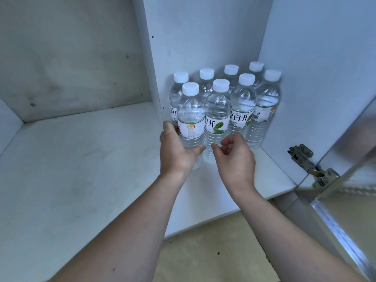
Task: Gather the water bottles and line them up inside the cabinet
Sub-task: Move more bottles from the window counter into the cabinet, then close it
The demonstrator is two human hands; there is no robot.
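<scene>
Several clear water bottles with white caps and white labels stand upright in two rows in the right cabinet compartment [270,161]. My left hand [176,151] grips the lower body of the front-left bottle [191,119], which stands next to the divider panel. Just in front of the second front bottle [217,115], my right hand [236,155] hovers with its fingers curled and apart, holding nothing. More bottles fill the back row [231,73], partly hidden by the front ones.
A white divider panel [150,58] separates the bottles from the wide left compartment [71,159]. The cabinet door [345,139] hangs open at the right on a metal hinge [311,165]. A beige floor [213,251] shows below the shelf's front edge.
</scene>
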